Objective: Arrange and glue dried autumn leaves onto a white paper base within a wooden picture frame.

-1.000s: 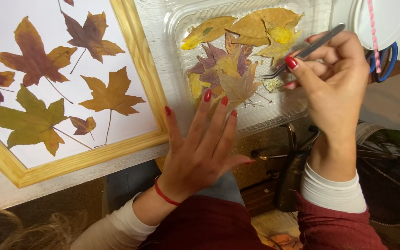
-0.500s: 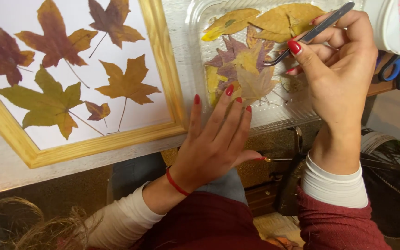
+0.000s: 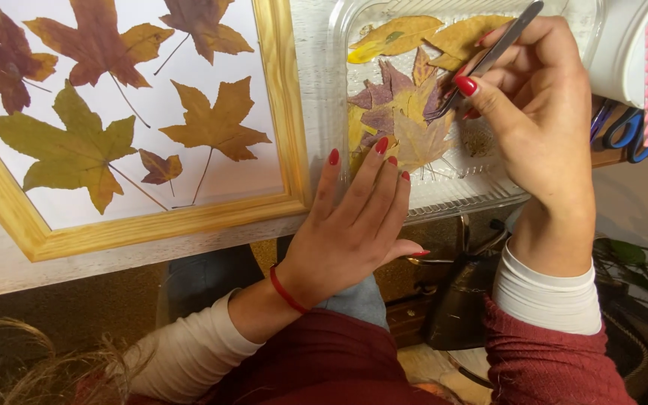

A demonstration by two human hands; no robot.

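Head view. The clear plastic tray (image 3: 489, 196) served as reference point; it sat on the whitewashed table edge (image 3: 114, 262) and contained a pile of pressed leaves (image 3: 406, 112), yellow at the far side, purple and tan at the near side.

The right hand (image 3: 541, 127) was above the tray's right half, thumb and fingers pinched around metal tweezers (image 3: 493, 56). The tweezer tips pointed down-left into the leaf pile, at a purple leaf; whether they actually gripped it could not be determined.

The left hand (image 3: 354, 225) lay flat, fingers extended and held nothing, pressing on the tray's near-left corner with fingertips reaching the tan leaf (image 3: 421, 142).

Left of the tray, just beside it, lay a light wooden picture frame (image 3: 283, 135) with maple leaves (image 3: 215, 124) arranged on white backing.

Right of the tray stood a white container (image 3: 635, 52), with blue-handled scissors (image 3: 639, 131) partly hidden beneath it.
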